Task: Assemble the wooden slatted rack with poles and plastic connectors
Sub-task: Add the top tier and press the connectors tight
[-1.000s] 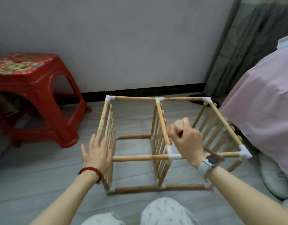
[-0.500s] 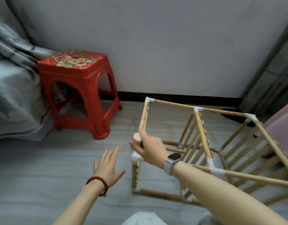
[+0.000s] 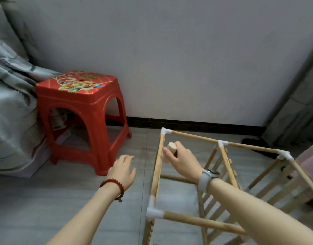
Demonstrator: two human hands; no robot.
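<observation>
Rack (image 3: 221, 174) stands on floor, right of red stool (image 3: 81, 121). Right hand (image 3: 180, 159) wraps wooden peg (image 3: 172, 147) beside rack's left top pole. Left hand (image 3: 123, 169) flat, fingers loose, holds nothing.

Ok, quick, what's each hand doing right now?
Left hand: open, holding nothing, above the floor.
Right hand: gripping a short wooden peg, above the rack.

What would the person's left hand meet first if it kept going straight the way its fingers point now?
Probably the red plastic stool: the open left hand points forward toward its near right leg, with only bare floor between. Depth is unclear, so it might pass just beside it.
</observation>
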